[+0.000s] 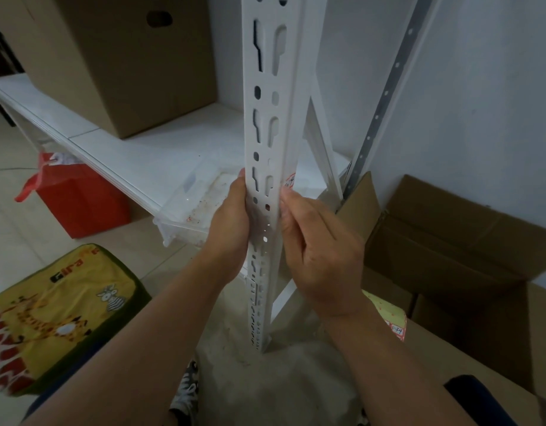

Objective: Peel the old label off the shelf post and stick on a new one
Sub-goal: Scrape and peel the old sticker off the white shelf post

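Observation:
A white slotted shelf post (271, 96) rises through the middle of the view. A small white label with a red border and handwriting (289, 182) sticks to the post's right face. My left hand (230, 229) grips the post's left edge just below label height. On the right edge, my right hand (319, 253) has its fingertips directly under the label; whether they touch it I cannot tell. A pale yellow-green sheet with another red-bordered label (394, 321) lies on the box by my right wrist.
A large cardboard box (118, 63) stands on the white shelf (161, 161). A clear plastic tray (191, 210) sits at the shelf's front edge. A red bag (78, 195) and a giraffe-print cushion (56, 315) are on the floor left. Open cardboard boxes (468, 247) stand right.

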